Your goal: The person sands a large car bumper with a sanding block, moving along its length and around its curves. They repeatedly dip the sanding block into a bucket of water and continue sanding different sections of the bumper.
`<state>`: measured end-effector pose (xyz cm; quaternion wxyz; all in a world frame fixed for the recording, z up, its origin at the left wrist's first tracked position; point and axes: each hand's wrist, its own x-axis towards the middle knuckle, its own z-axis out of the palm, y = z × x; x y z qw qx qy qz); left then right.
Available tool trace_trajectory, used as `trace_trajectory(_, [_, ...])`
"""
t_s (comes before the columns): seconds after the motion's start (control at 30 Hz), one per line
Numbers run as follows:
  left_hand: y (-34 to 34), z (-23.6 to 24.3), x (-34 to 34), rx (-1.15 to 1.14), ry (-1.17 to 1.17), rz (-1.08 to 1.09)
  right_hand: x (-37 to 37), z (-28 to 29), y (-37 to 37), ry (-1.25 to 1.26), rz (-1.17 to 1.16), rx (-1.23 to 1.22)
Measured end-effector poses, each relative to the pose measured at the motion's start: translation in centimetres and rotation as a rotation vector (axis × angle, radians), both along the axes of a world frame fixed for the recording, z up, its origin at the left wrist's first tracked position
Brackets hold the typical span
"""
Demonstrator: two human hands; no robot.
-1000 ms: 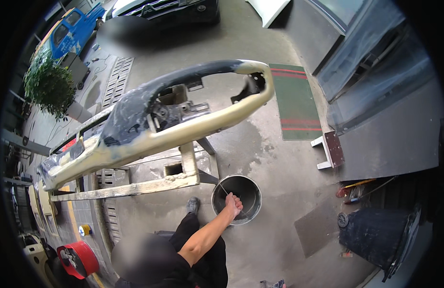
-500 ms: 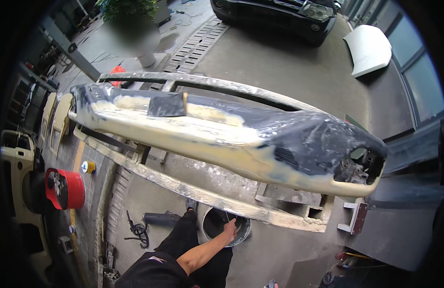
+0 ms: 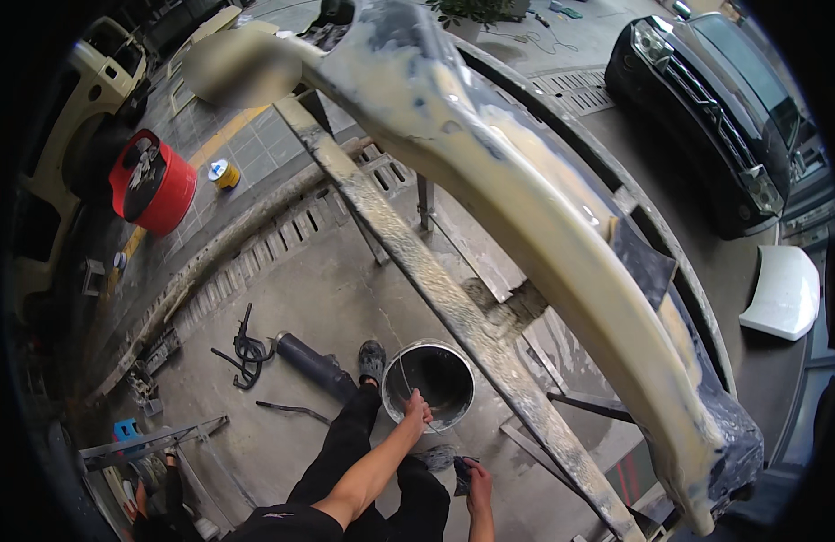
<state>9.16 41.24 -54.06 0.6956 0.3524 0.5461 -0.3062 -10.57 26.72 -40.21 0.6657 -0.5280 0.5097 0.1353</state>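
Observation:
My left hand (image 3: 417,407) is closed on the thin wire handle (image 3: 404,379) of a metal bucket (image 3: 459,386) at my feet, with a dark interior. Lower and to the right, my right hand (image 3: 479,484) grips a small dark object (image 3: 461,474), too indistinct to name. Above both hands a long car bumper (image 3: 562,266), patched cream, blue-grey and black, rests diagonally across a crusted metal stand (image 3: 379,221).
Dark cylinder (image 3: 313,366), hoses (image 3: 247,348), drain grate (image 3: 277,239) on the left floor; red tub (image 3: 169,199), small yellow can (image 3: 226,175), vehicle body (image 3: 51,181) beyond. Black car (image 3: 697,135), white panel (image 3: 780,291) at right. Another person's limbs (image 3: 172,474) show bottom left.
The view has swung, so the bumper now slants down to the right and the car sits at upper right. My left hand stays at the bucket; my right hand has come further into view.

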Motion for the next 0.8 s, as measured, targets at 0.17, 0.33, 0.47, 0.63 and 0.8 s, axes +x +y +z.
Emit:
trace_trajectory(0.17, [3.4, -3.2, 3.1, -0.227, -0.040, 0.159, 13.5, -8.2, 2.3, -0.099, 0.438, -0.216])
trace_trajectory(0.33, [7.0, -1.8, 2.2, -0.437, -0.053, 0.115, 21.1, -22.6, 3.9, -0.110, 0.965, -0.609])
trace_trajectory(0.47, [12.6, -2.5, 0.4, -0.341, -0.125, -0.216, 22.4, -34.2, 3.0, 0.187, 1.327, -0.669])
trace_trajectory(0.63, [16.0, -10.3, -6.1, 0.017, -0.339, -0.530, 20.6, -48.0, 2.3, 0.439, 1.321, -0.948])
trace_trajectory(0.8, [16.7, -6.3, 2.2, 0.028, -0.471, -0.687, 16.8, -56.4, -3.6, 0.201, 1.632, -0.790])
